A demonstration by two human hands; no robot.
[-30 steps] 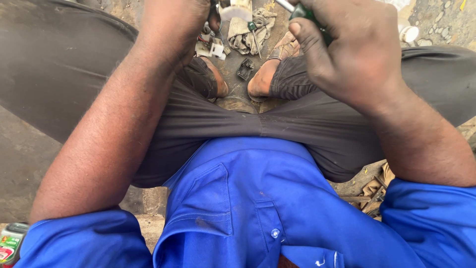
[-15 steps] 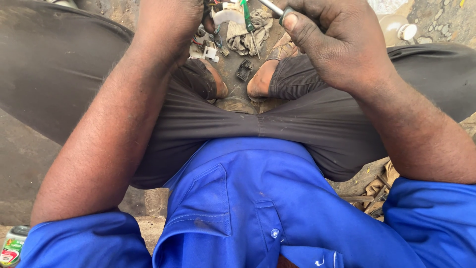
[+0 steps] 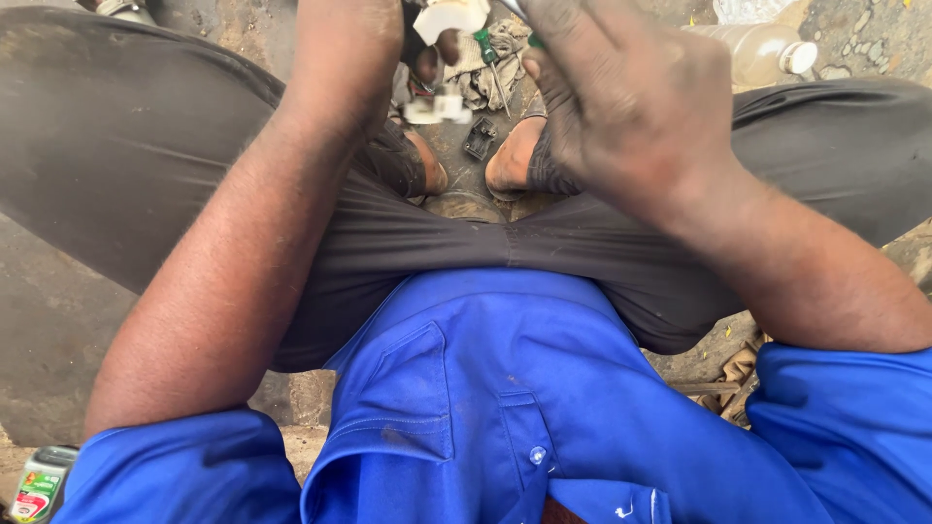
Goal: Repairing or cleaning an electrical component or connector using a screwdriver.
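My left hand (image 3: 424,60) is at the top edge, mostly cut off, with its fingers around a white plastic part (image 3: 451,16). Close beside it, my right hand (image 3: 631,97) is closed on a thin tool; only a metal tip (image 3: 513,8) and a bit of green (image 3: 535,41) show past the fingers. Both forearms reach forward over my crossed legs in dark trousers (image 3: 126,146). A small green-handled screwdriver (image 3: 490,58) shows between the hands, over a rag on the ground; I cannot tell whether it is held.
On the ground between my feet lie a small white piece (image 3: 437,107), a small black part (image 3: 479,138) and a crumpled rag (image 3: 505,39). A plastic bottle with a white cap (image 3: 767,49) lies at the top right. A green can (image 3: 34,485) stands at the bottom left.
My right hand has come lower and leftward, closer to my left hand. The white part in my left hand has come into view, and the bottle now shows at the top right.
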